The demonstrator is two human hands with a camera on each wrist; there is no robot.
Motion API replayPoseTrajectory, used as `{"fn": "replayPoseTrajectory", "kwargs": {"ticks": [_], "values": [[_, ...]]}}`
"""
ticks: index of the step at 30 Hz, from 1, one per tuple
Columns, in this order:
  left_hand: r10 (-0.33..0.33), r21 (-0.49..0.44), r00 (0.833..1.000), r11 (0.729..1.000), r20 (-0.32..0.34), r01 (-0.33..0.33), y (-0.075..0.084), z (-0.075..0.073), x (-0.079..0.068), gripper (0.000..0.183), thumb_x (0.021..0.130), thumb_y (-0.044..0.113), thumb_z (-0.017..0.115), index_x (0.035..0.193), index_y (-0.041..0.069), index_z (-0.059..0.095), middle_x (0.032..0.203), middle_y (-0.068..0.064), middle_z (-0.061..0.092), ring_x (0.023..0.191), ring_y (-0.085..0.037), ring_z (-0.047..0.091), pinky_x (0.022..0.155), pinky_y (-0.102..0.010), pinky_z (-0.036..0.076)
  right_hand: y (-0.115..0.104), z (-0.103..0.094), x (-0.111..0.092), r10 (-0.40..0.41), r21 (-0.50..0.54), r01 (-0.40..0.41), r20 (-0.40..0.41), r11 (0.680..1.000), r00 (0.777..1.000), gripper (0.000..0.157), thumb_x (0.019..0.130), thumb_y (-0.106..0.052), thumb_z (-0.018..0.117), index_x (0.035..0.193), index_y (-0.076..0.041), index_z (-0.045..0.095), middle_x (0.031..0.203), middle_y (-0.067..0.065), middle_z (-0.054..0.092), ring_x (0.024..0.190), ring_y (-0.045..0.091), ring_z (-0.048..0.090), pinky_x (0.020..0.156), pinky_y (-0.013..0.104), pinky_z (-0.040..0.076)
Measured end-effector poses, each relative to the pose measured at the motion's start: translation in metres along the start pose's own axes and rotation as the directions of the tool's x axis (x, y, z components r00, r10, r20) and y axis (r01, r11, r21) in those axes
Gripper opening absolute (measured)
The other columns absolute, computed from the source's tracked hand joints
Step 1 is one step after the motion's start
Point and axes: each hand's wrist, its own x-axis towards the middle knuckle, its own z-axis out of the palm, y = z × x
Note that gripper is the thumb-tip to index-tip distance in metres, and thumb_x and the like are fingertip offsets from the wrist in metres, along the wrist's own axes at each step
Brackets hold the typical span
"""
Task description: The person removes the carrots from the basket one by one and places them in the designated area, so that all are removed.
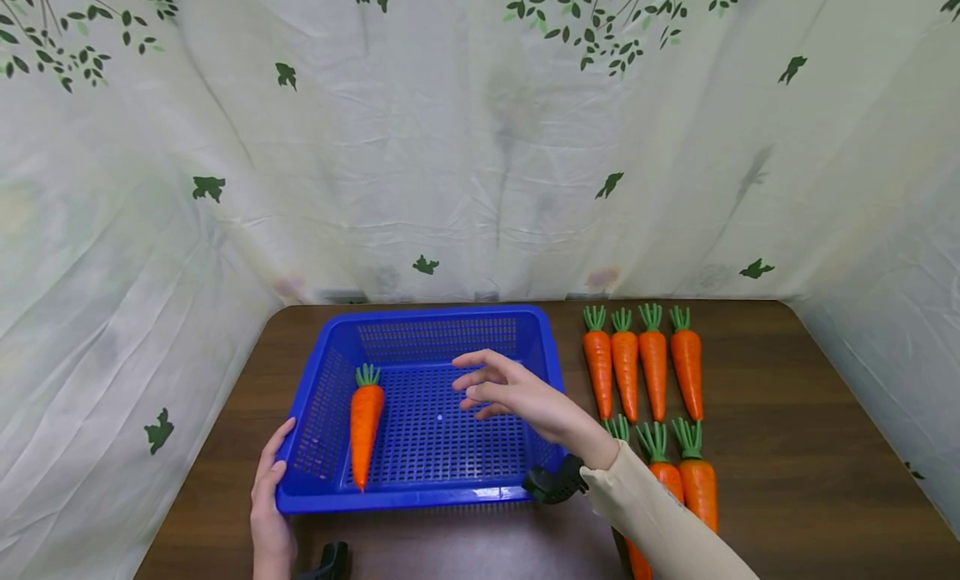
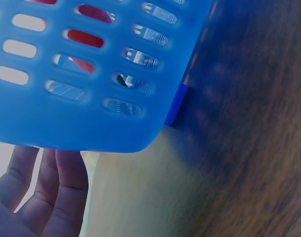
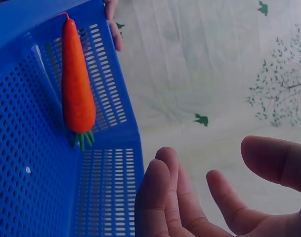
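A blue plastic basket [image 1: 420, 503] with slotted walls stands on the table. Inside, one orange carrot [image 1: 366, 426] leans along its left side, green top pointing away. My left hand [image 1: 270, 497] grips the basket's left rim; in the left wrist view its fingers [image 2: 68, 182] reach up to the rim's edge. Over the right part of the basket hovers my right hand [image 1: 510, 397], fingers spread and loosely bent, holding nothing. The right wrist view shows the gap between thumb [image 3: 274, 160] and fingers, with the carrot [image 3: 77, 84] beyond.
To the basket's right, carrots [image 1: 652, 367] lie in two rows on the brown table [image 1: 795, 447]. My right sleeve [image 1: 660, 513] covers part of the nearer row. A pale leaf-printed curtain [image 1: 465, 147] hangs behind and along both sides.
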Motion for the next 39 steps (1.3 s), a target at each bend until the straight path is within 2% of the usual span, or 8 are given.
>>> {"fn": "replayPoseTrajectory", "kwargs": {"ticks": [4,8,10,13,24,28,35,39], "values": [[-0.008,0.006,1.000,1.000,-0.002,0.008,0.001,0.001,0.000,0.049,0.102,0.036,0.021,0.149,0.030,0.035,0.154,0.003,0.023,0.132,-0.018,0.024,0.106,-0.046,0.014,-0.001,0.003,0.006,0.005,0.013,-0.005,0.003,1.000,1.000,0.045,0.096,-0.011,0.054,0.139,-0.004,0.042,0.120,0.017,0.057,0.106,0.034,0.058,0.087,0.043,0.047],[0.003,-0.003,1.000,1.000,-0.002,-0.003,0.001,0.001,0.000,0.049,0.102,0.035,0.021,0.149,0.029,0.035,0.154,0.003,0.024,0.131,-0.018,0.025,0.104,-0.042,0.016,-0.001,0.005,0.012,0.011,0.022,-0.011,0.002,1.000,1.000,0.044,0.096,-0.011,0.054,0.138,-0.005,0.042,0.120,0.017,0.057,0.105,0.031,0.059,0.089,0.046,0.046],[0.013,-0.011,1.000,1.000,-0.002,-0.013,0.001,0.001,0.000,0.049,0.102,0.034,0.021,0.149,0.028,0.035,0.153,0.002,0.026,0.130,-0.017,0.026,0.103,-0.040,0.018,-0.001,0.007,0.015,0.019,0.023,-0.019,0.001,1.000,1.000,0.045,0.096,-0.012,0.055,0.139,-0.005,0.043,0.120,0.016,0.057,0.102,0.026,0.061,0.089,0.046,0.046],[0.018,-0.015,1.000,1.000,-0.003,-0.018,0.000,0.000,0.000,0.049,0.102,0.034,0.021,0.149,0.027,0.036,0.153,0.002,0.026,0.130,-0.017,0.026,0.101,-0.038,0.019,-0.001,0.009,0.020,0.027,0.034,-0.027,0.002,0.999,1.000,0.045,0.096,-0.012,0.055,0.138,-0.004,0.042,0.120,0.016,0.058,0.101,0.026,0.061,0.088,0.043,0.047],[-0.017,0.002,1.000,1.000,-0.004,0.017,0.001,0.001,0.000,0.049,0.102,0.036,0.021,0.148,0.031,0.035,0.154,0.003,0.023,0.132,-0.018,0.024,0.105,-0.045,0.016,-0.001,0.018,0.036,0.041,0.063,-0.040,-0.017,0.997,0.999,0.044,0.095,-0.007,0.056,0.137,-0.005,0.044,0.115,0.014,0.060,0.102,0.033,0.060,0.084,0.040,0.049],[-0.015,0.003,1.000,1.000,-0.003,0.015,0.000,0.000,0.001,0.049,0.102,0.036,0.021,0.148,0.031,0.035,0.155,0.003,0.023,0.131,-0.018,0.024,0.104,-0.045,0.016,0.000,0.021,0.041,0.049,0.059,-0.048,-0.022,0.997,0.999,0.041,0.097,-0.006,0.052,0.137,-0.003,0.043,0.114,0.015,0.060,0.103,0.035,0.060,0.082,0.038,0.050],[0.023,-0.015,1.000,1.000,0.004,-0.023,0.000,0.000,0.000,0.049,0.102,0.035,0.022,0.149,0.027,0.036,0.152,0.002,0.027,0.129,-0.017,0.027,0.099,-0.036,0.021,0.004,0.024,0.049,0.066,0.050,-0.065,-0.020,0.997,0.998,0.039,0.099,-0.009,0.050,0.137,-0.003,0.043,0.113,0.015,0.061,0.098,0.029,0.062,0.082,0.037,0.050],[0.039,-0.019,0.999,0.999,0.007,-0.039,0.000,0.001,0.000,0.049,0.102,0.034,0.022,0.149,0.026,0.036,0.152,0.002,0.028,0.128,-0.016,0.028,0.097,-0.035,0.022,0.005,0.027,0.055,0.083,0.055,-0.082,-0.023,0.995,0.996,0.040,0.098,-0.011,0.052,0.137,-0.003,0.044,0.111,0.013,0.062,0.102,0.034,0.061,0.083,0.038,0.050]]}}
